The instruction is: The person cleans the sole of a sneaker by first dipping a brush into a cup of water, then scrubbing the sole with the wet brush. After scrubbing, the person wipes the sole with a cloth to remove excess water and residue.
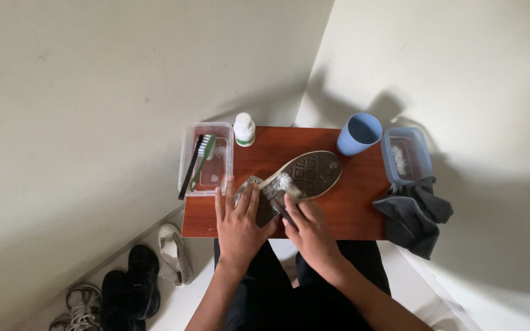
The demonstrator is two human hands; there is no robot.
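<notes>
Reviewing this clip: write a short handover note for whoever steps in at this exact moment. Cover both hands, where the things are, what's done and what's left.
Left hand: flat, pressing down the heel end of the shoe, which lies sole-up on the wooden table.
Right hand: gripping a small brush against the sole; white foam sits mid-sole.
Nearby: toothbrushes in the clear tray, white bottle, blue cup, lidded container, grey cloth at the table's right edge.
Done: foam applied, scrubbing under way.
Left: probably the toe end, then wiping.

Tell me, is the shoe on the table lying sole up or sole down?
Sole up: the shoe shows its patterned tread to the camera, with the left hand pressing its heel end.
</notes>
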